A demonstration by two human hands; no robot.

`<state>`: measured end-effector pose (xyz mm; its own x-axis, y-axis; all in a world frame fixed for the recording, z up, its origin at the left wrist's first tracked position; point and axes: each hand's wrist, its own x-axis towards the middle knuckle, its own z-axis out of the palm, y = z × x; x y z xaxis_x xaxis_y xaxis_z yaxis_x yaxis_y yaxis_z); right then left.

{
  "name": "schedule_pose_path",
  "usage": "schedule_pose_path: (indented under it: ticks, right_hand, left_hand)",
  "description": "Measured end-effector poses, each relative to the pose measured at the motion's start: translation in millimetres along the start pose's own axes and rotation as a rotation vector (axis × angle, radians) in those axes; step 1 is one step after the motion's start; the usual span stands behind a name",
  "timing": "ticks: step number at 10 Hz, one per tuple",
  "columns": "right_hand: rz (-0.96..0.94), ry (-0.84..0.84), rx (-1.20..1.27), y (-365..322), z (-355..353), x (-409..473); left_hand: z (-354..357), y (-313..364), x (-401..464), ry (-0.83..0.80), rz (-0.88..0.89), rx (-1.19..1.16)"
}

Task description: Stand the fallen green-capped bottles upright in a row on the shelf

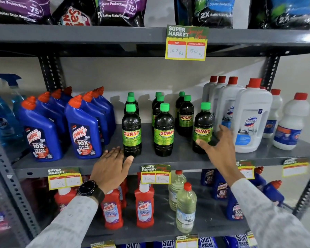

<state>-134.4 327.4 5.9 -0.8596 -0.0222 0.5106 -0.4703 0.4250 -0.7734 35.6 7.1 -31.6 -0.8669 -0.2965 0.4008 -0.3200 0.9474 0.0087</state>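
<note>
Green-capped SUNNY bottles (163, 130) are shown upright in rows on the grey middle shelf (177, 158). The left hand (111, 169) is spread open beside the front-left bottle (131, 130); the right hand (220, 149), open, touches the rightmost bottle (203, 128).

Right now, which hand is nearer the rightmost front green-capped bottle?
Right. The right hand is open around the rightmost front green-capped bottle, thumb on its lower label, fingers reaching behind it. The left hand is far to its left, open by the leftmost front bottle.
</note>
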Motion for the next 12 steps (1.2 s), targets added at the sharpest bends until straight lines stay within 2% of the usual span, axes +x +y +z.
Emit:
schedule_pose_path:
  ticks: [1, 8, 10, 11, 12]
  right_hand:
    - [0.053, -0.124, -0.027, 3, 0, 11]
    - [0.015, -0.207, 0.018, 6, 8, 7]
    - [0.011, -0.245, -0.003, 3, 3, 3]
    - [-0.019, -0.224, 0.046, -9, -14, 3]
    - [-0.084, -0.035, 0.12, -36, -43, 5]
  left_hand:
    - [-1, 1, 0, -0.013, -0.011, 0.007]
    - [-4, 4, -2, -0.018, -0.032, -0.016]
    - [-8, 5, -5, -0.029, -0.035, -0.083]
    - [-21, 6, -13, 0.044, -0.077, -0.317]
    - [-48, 17, -17, 0.264, -0.124, -0.443]
